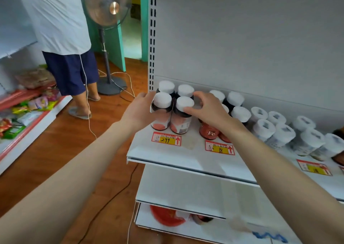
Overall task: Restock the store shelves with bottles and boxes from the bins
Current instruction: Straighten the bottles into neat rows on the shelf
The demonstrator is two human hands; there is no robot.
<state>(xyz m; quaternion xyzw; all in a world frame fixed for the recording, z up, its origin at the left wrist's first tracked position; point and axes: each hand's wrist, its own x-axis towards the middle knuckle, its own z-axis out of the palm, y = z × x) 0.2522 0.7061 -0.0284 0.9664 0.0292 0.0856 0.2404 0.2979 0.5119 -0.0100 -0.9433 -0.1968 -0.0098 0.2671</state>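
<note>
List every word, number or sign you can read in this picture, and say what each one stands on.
"299": handwritten on the yellow price tag at the shelf's left end.
"98": handwritten on the second price tag.
"Fe": white letters on the red bottle behind that tag.
Third price tag: blurred, unreadable.
Small print on tags and on the bottle labels: too small to read.

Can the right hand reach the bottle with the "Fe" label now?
Probably yes. The right hand is just above the Fe bottle, which stands in the front row with nothing before it; the hand only needs to leave the white cap.
</note>
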